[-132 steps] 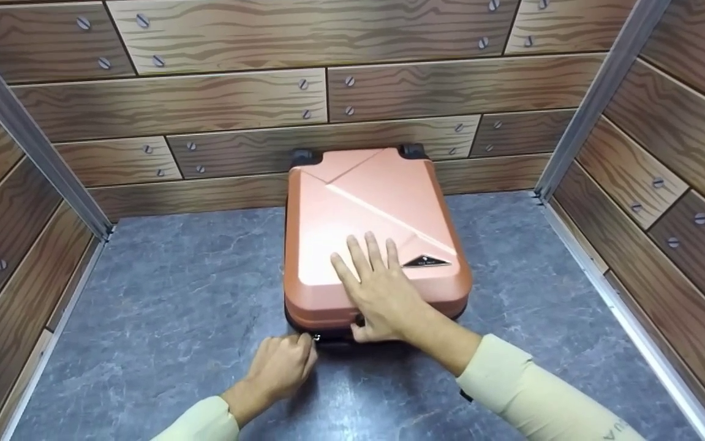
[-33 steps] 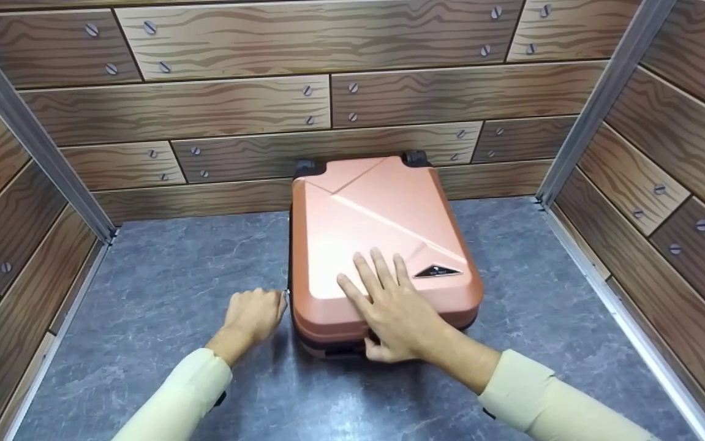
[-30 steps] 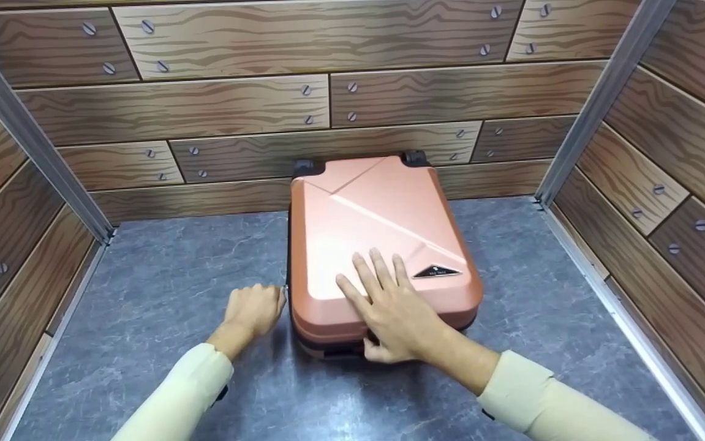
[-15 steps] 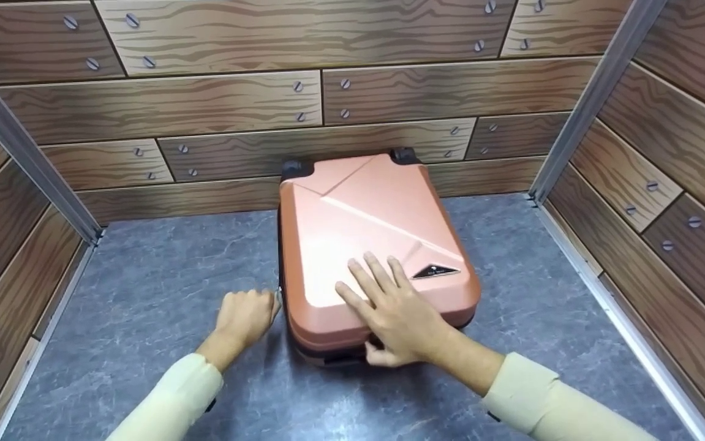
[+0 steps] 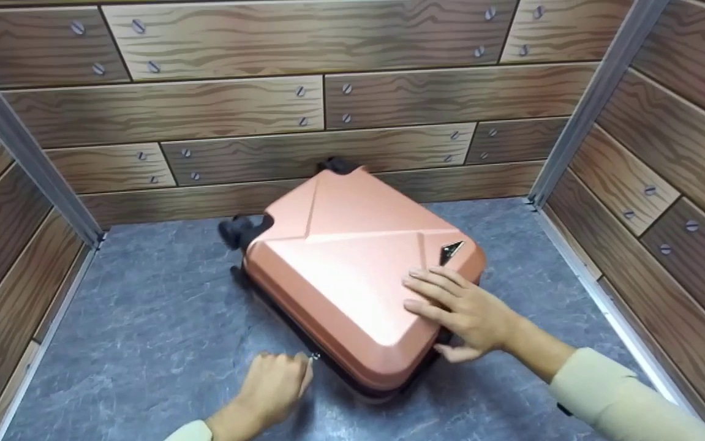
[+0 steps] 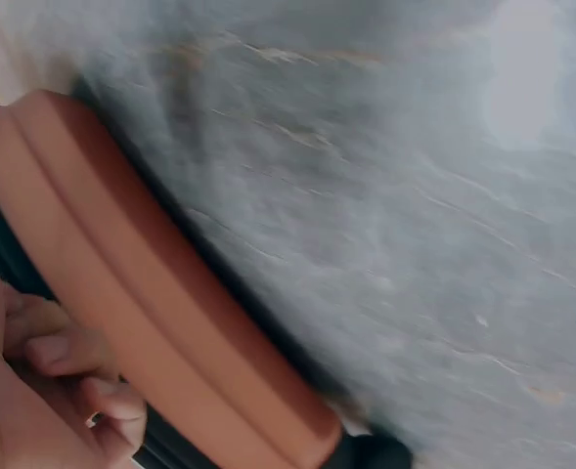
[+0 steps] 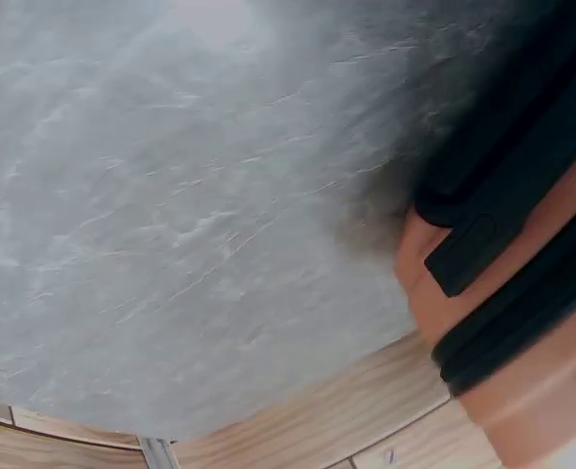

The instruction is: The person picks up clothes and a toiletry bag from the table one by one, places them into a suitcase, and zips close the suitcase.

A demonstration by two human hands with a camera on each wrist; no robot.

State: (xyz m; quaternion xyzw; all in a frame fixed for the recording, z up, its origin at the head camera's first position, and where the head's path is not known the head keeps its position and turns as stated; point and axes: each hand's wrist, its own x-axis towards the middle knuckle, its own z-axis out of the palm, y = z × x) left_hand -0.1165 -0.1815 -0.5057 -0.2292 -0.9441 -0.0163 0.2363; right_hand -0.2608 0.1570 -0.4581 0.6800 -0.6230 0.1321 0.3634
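A rose-gold hard-shell suitcase lies flat and turned at an angle, its black wheels toward the back left. At its front left side, my left hand pinches the small metal zipper pull on the dark zipper seam. In the left wrist view, curled fingers sit against that seam. My right hand rests on the lid near the triangular black badge, fingers extended, thumb down at the edge. The right wrist view shows a black carry handle on the suitcase's end.
The suitcase rests on a grey marbled surface. Wood-plank-patterned panels rise at the back, left and right, joined by metal corner posts. A metal strip runs along the right edge.
The suitcase has rotated, wheel end swinging left and badge end right. My right hand moved right with it. My left hand, earlier drawn from the front end round to the left side, is now nearer me.
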